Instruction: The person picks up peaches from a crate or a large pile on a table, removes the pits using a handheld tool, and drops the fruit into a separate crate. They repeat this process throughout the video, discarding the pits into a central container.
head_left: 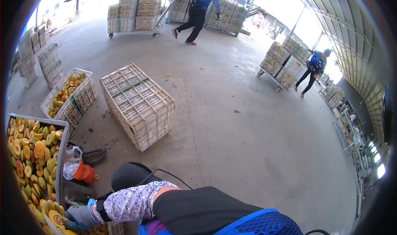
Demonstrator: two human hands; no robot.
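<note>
My right hand, in a grey-blue glove, is at the bottom left with its fingers closed round a halved fruit. The fruit is yellow-green outside, with orange flesh and a brown middle showing. Beside and beyond the hand is a metal-edged bin heaped with similar fruit halves. A floral sleeve and a dark wrist strap cover my forearm. My left hand is out of view.
A white crate of fruit halves stands behind the bin, near a large slatted crate. An orange-red bag lies by the bin. Two people move loaded trolleys, one far back, one at right.
</note>
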